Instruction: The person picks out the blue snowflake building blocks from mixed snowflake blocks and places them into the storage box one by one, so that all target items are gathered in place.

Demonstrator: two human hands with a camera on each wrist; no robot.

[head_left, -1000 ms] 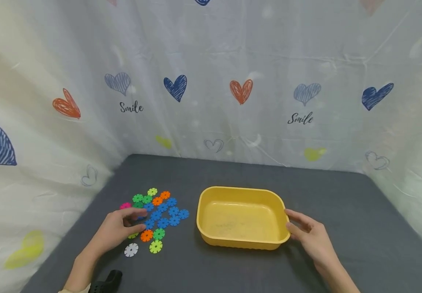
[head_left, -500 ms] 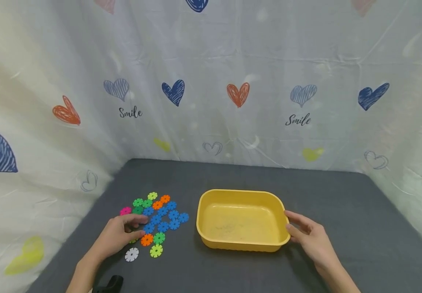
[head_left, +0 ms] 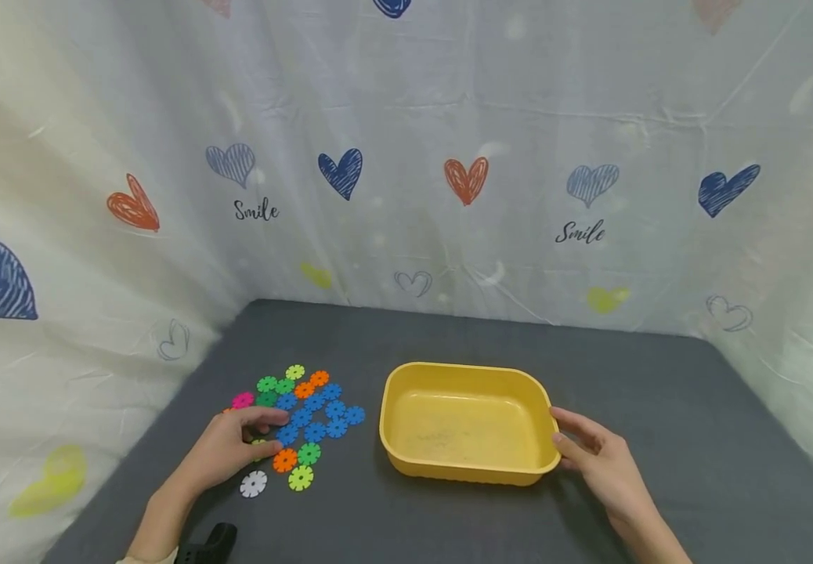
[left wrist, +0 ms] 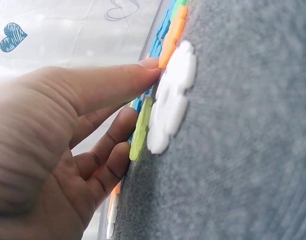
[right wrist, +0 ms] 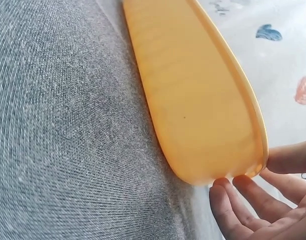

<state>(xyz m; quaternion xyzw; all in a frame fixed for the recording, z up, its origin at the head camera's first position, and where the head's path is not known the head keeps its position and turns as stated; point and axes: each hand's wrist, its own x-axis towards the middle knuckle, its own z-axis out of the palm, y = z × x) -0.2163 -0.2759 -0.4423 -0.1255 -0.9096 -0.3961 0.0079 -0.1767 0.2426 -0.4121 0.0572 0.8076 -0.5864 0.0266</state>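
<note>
My left hand (head_left: 219, 450) is low over the left side of several notched plastic discs, its thumb and fingers spread apart around blue discs (head_left: 301, 417). In the left wrist view, the fingertips sit right beside a yellow-green disc (left wrist: 140, 131), and the thumb tip is close to an orange disc (left wrist: 173, 37). A white disc (left wrist: 173, 97) lies flat just below the thumb. On the right, the fingertips of my right hand (head_left: 607, 462) touch the outer end of a yellow plastic basin (head_left: 463, 472). The right wrist view shows them against its end wall, near the rim.
Green discs (head_left: 267, 384), orange discs (head_left: 319, 378) and a pink disc (head_left: 242, 400) lie farther back in the group. Dark grey cloth (head_left: 491, 525) covers the table. Behind it hangs a white curtain (head_left: 406, 227) printed with hearts. A black strap piece (head_left: 218, 540) shows by the left wrist.
The head view shifts slightly between frames. Both hands, the discs and the basin keep nearly the same places.
</note>
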